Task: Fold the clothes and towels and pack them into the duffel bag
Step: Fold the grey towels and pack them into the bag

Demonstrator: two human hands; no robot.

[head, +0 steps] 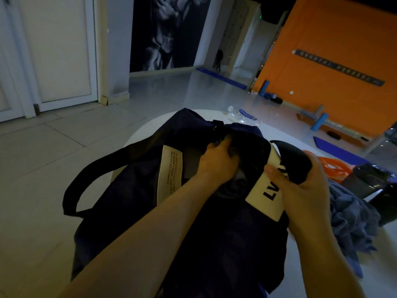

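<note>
A dark navy duffel bag [133, 190] lies on a white round table [141, 130], its mouth open toward the middle. My left hand [217, 162] reaches into the opening, fingers curled around dark cloth inside. My right hand [300, 186] grips the bag's right rim at a cream strap panel with black letters [264, 196]. A cream label [169, 173] shows on the left side. A loop handle [86, 181] hangs off the left. A grey-blue towel [352, 224] lies crumpled on the table to the right.
An orange item [335, 168] and a dark bundle [369, 179] sit at the table's right. A plastic water bottle [242, 115] lies at the far edge. Blue mats and foam rollers [320, 121] lie on the floor by the orange wall.
</note>
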